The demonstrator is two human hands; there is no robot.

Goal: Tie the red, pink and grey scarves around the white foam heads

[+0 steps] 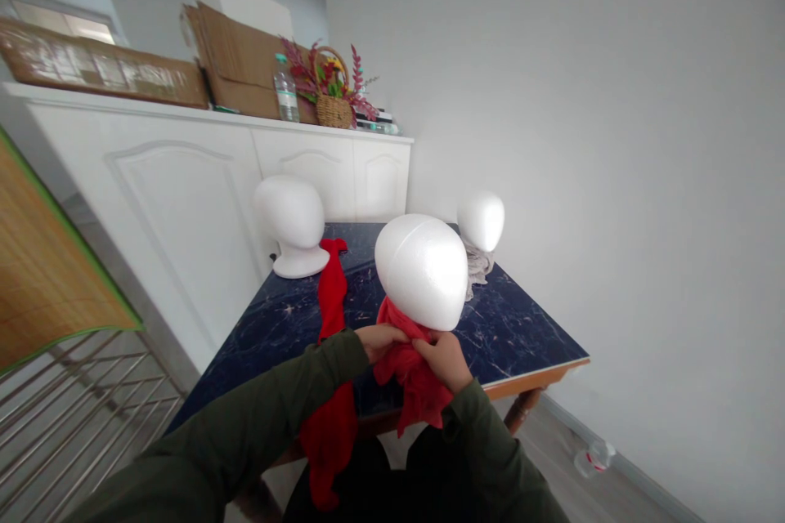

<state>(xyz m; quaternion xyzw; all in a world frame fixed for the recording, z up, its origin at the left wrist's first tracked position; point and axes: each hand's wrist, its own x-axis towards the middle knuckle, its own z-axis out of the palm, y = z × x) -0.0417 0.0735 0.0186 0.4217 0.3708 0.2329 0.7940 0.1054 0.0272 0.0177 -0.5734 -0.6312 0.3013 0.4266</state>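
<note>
A white foam mannequin head (pixel 422 270) stands near the front of the table, with a coral-red scarf (pixel 410 368) wrapped round its neck. My left hand (pixel 383 339) pinches the scarf just under the head, from the left. Close beside it, my right hand (pixel 446 358) grips the same scarf from the right, fingers closed on the gathered cloth. The scarf's loose ends hang down over the table's front edge. To the left, a brighter red scarf (pixel 333 294) lies stretched across the table and drops over the edge, partly behind my left sleeve.
A bare foam head (pixel 291 216) stands at the table's back left. Another foam head (pixel 482 221) with a grey scarf (pixel 477 265) stands at the back right. The dark blue table (pixel 509 327) meets a white cabinet (pixel 177 180). A metal rack (pixel 79 409) is at left.
</note>
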